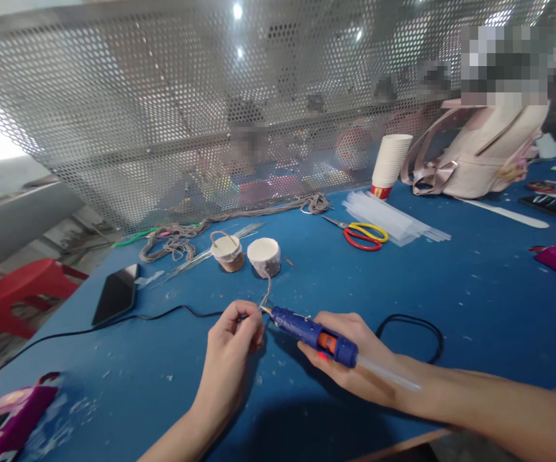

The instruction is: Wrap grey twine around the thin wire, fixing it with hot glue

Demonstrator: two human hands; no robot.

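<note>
My right hand (349, 340) is wrapped round a blue hot glue gun (301, 326), a clear glue stick (388, 373) poking out of its back. The gun's nozzle points left, at the fingertips of my left hand (236, 340). Those fingers pinch a thin grey cord (268, 287), which runs up to a small round pot (264, 256) with a white top and a greyish wrapped side. Left of it stands a similar little bucket (228, 252) with a brown base and a loop handle. Whether the nozzle touches the cord I cannot tell.
Red-and-yellow scissors (362, 236) lie beside a stack of clear glue sticks (393, 218). Behind stand paper cups (390, 163), a pale backpack (480, 151) and a perforated metal screen (172, 115). Grey cord (176, 244), thin wires (195, 260) and a phone (117, 294) lie left. A black cable (157, 316) crosses the blue table.
</note>
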